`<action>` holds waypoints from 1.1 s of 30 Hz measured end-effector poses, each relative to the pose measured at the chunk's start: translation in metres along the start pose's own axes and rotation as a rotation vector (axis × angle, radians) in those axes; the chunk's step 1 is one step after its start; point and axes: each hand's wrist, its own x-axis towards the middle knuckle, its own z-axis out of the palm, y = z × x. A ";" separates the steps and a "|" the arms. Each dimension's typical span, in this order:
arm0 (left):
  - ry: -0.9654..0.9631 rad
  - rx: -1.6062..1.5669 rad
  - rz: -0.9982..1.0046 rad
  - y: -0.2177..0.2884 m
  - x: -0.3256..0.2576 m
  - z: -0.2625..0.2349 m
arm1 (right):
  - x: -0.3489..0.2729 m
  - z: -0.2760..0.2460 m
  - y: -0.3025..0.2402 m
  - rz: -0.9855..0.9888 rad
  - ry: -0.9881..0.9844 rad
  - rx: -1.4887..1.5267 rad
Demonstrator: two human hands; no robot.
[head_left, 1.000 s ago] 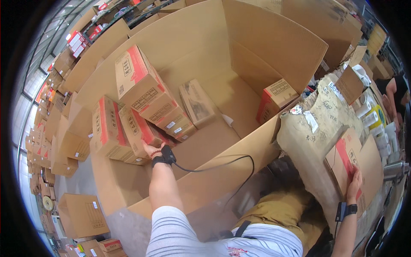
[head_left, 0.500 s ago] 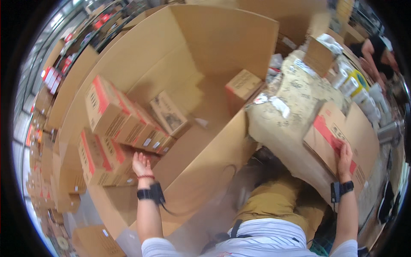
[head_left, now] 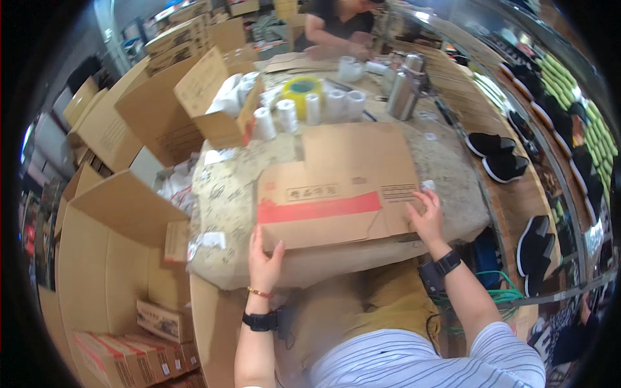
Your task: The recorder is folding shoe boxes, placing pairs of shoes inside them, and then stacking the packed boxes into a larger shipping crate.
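Note:
A brown cardboard box with a red stripe [head_left: 339, 187] lies on the speckled worktable [head_left: 226, 194] in front of me. My left hand [head_left: 264, 258] grips its near left corner. On the box's right side rests my right hand [head_left: 427, 216], fingers spread over the flap. Both wrists carry black bands.
Tape rolls [head_left: 301, 90], white paper rolls and a metal flask [head_left: 402, 94] stand at the table's back. An open carton of packing stuff [head_left: 217, 107] sits back left. A big open carton [head_left: 123, 258] with small boxes [head_left: 139, 355] is lower left. Black shoes [head_left: 498, 155] lie right. Another person [head_left: 336, 29] works opposite.
My view has swung from the big carton up to the table. My left hand has left the small boxes and now holds the striped box, which lies flat before me.

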 end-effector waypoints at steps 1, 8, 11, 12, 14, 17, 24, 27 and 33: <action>-0.003 -0.075 -0.031 -0.004 0.002 0.002 | -0.009 -0.008 0.003 0.015 0.015 -0.009; 0.232 -0.544 0.085 0.071 0.012 -0.021 | -0.003 -0.044 0.020 0.216 -0.339 0.348; 0.341 -0.205 0.707 0.102 0.031 -0.006 | 0.002 -0.048 -0.002 0.143 -0.421 0.178; 0.425 0.221 0.667 0.100 0.033 0.000 | -0.002 -0.046 -0.018 0.084 -0.415 -0.025; 0.524 -0.038 0.717 0.129 0.045 0.022 | 0.004 -0.056 -0.025 -0.025 -0.320 -0.048; 0.400 -0.471 0.856 0.158 0.069 0.020 | 0.040 -0.109 -0.030 0.161 -0.487 0.615; -0.198 -0.481 0.179 0.139 0.133 -0.008 | 0.070 -0.155 -0.132 -0.429 -0.143 0.062; -0.275 -0.634 -0.010 0.134 0.159 -0.005 | 0.084 -0.103 -0.151 -0.784 -0.209 -0.020; -0.225 -0.275 0.021 0.133 0.160 0.022 | 0.130 -0.015 -0.119 -0.198 -0.606 0.301</action>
